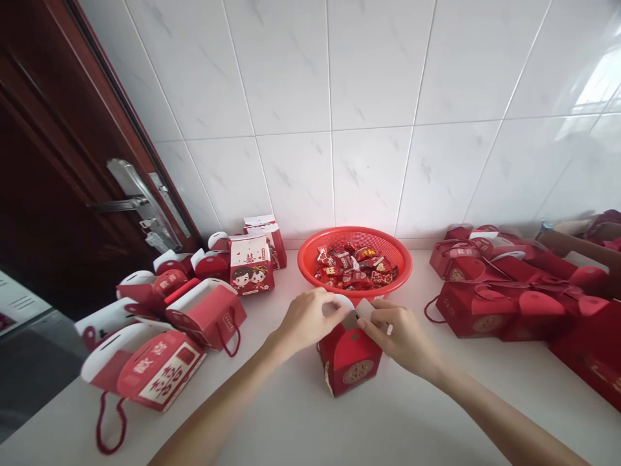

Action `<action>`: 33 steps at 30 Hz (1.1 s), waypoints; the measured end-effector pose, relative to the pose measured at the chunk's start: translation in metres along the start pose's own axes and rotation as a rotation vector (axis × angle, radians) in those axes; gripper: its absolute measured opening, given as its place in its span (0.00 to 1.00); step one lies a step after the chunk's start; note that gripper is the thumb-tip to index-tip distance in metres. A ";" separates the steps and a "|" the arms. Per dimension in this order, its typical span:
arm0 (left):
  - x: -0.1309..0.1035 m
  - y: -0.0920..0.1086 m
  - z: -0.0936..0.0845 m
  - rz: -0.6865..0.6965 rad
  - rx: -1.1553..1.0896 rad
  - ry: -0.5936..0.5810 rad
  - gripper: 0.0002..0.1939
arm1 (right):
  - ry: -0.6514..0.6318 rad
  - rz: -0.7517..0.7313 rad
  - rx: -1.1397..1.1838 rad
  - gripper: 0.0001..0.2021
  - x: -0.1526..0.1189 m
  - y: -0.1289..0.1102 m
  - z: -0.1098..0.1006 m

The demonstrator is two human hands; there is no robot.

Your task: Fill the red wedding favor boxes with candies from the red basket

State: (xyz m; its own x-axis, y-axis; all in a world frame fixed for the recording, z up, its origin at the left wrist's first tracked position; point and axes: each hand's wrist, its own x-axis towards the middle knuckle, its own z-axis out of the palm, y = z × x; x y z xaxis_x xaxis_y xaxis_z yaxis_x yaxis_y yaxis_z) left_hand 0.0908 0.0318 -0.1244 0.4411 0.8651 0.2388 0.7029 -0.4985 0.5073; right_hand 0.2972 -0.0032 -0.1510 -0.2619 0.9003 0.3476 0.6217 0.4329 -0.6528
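A red gift box [350,362] with a gold emblem and a twisted cord handle stands upright on the table in front of me. My left hand [315,318] is closed on a flap at the box's top left, whose white inner side shows. At the top right, my right hand [402,333] pinches another flap of the same box between thumb and fingers. The top is partly open between the hands; what lies inside cannot be made out. Just behind it, a red plastic basket [306,262] holds many wrapped candies [356,266].
Open red boxes stand at the left, including one with a cord handle [160,372] and one with a cartoon couple [250,265]. More red boxes [478,310] crowd the right, near a cardboard box [575,244]. Behind are a tiled wall [369,175] and a dark door [63,129].
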 end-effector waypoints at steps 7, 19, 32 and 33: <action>-0.003 0.011 -0.002 -0.119 0.132 -0.084 0.13 | -0.109 0.088 0.017 0.31 0.006 -0.010 -0.005; -0.003 -0.027 -0.073 -0.029 0.001 -0.700 0.45 | -0.525 0.123 0.004 0.41 -0.003 -0.015 -0.024; 0.007 -0.067 -0.054 -0.010 -0.286 -0.708 0.52 | -0.483 0.170 -0.048 0.43 0.000 0.001 -0.015; 0.009 -0.069 -0.053 -0.010 -0.290 -0.705 0.52 | -0.477 0.178 -0.063 0.43 0.000 0.000 -0.016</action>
State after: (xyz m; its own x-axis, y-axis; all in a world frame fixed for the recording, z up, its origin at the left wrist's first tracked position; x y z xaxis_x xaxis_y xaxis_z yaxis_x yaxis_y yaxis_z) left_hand 0.0169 0.0766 -0.1137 0.7559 0.5804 -0.3028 0.5769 -0.3719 0.7273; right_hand 0.3090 -0.0034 -0.1401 -0.4469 0.8864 -0.1204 0.7266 0.2811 -0.6269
